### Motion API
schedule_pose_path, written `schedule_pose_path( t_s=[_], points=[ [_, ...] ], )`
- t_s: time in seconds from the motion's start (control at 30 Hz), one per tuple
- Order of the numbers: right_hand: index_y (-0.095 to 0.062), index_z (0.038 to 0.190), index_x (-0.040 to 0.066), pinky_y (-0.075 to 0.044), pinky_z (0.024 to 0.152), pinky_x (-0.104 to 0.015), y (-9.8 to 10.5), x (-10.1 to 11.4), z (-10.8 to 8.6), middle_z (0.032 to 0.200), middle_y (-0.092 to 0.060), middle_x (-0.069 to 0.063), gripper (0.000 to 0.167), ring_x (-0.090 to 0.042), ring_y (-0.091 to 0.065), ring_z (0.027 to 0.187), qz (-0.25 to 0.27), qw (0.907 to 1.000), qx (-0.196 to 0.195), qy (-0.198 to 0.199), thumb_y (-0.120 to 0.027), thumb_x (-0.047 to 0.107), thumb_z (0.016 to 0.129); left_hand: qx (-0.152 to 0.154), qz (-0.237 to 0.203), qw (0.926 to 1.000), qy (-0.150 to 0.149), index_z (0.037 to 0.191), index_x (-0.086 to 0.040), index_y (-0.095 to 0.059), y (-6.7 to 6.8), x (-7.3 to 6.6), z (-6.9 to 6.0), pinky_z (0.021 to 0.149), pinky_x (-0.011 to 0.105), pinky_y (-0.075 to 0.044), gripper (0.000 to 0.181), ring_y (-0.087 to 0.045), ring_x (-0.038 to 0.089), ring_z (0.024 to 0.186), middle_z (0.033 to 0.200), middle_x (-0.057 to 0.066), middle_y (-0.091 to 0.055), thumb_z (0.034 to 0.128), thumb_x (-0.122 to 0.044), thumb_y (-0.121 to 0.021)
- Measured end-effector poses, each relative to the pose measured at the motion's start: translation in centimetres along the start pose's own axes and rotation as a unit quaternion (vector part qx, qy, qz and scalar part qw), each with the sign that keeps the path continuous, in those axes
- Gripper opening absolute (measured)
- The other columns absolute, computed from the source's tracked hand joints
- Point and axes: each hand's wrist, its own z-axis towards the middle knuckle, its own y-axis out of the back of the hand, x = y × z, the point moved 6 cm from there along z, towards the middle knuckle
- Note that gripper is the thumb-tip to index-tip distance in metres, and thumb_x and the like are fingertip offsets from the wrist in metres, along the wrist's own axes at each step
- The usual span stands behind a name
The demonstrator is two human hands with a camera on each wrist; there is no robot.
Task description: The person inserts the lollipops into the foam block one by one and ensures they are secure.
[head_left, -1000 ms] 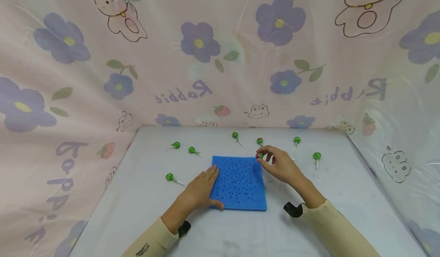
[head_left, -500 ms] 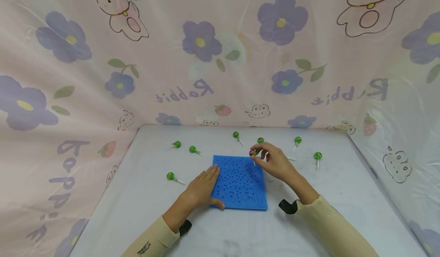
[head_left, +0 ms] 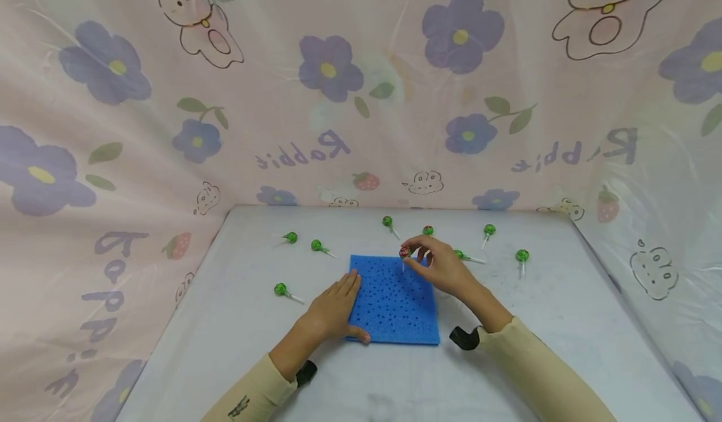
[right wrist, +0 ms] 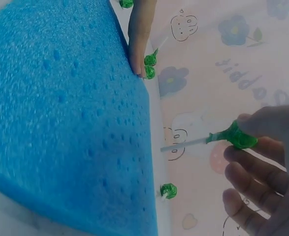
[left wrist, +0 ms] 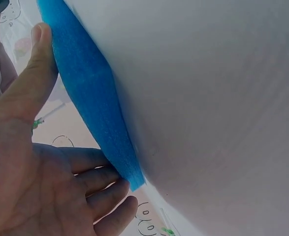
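A blue foam block (head_left: 395, 303) dotted with small holes lies on the table. My left hand (head_left: 333, 306) rests flat along its left edge, fingers straight and thumb at the near corner; in the left wrist view the foam's side (left wrist: 92, 93) shows against the thumb and fingers. My right hand (head_left: 442, 265) pinches a lollipop (head_left: 404, 253) by its wrapped head, above the block's far edge. In the right wrist view the lollipop's green wrapper (right wrist: 240, 137) sits between thumb and forefinger, its white stick pointing at the foam and apart from it.
Several lollipops lie around the foam, among them one at the left (head_left: 281, 290), one at the back (head_left: 387, 221) and one at the right (head_left: 522, 256). Another lollipop (head_left: 459, 255) lies just behind the right hand. A patterned curtain (head_left: 361, 127) surrounds the white table (head_left: 225, 359).
My right hand has moved left with the lollipop, from the block's far right corner to above its far edge. A lollipop behind that hand has come into view. The left hand stays put.
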Motion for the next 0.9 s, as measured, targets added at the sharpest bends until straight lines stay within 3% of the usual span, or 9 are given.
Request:
schedule_pose_path(
  t_s=[0.9],
  points=[
    [-0.07,0.13,0.009,-0.062,0.077,-0.038,-3.8,1.0,2.4,0.118,-0.076,-0.002,0.032,-0.013,-0.067,0.091,0.029,0.9981,0.034,0.043,-0.079,0.013,0.1,-0.005,0.007,1.0,0.005,0.166,0.005,-0.03,0.3,-0.3,0.0,0.128,0.047,-0.035,0.127,-0.027,0.036,0.162,0.175,0.021,-0.026,0.0779,-0.068,-0.085]
  ],
)
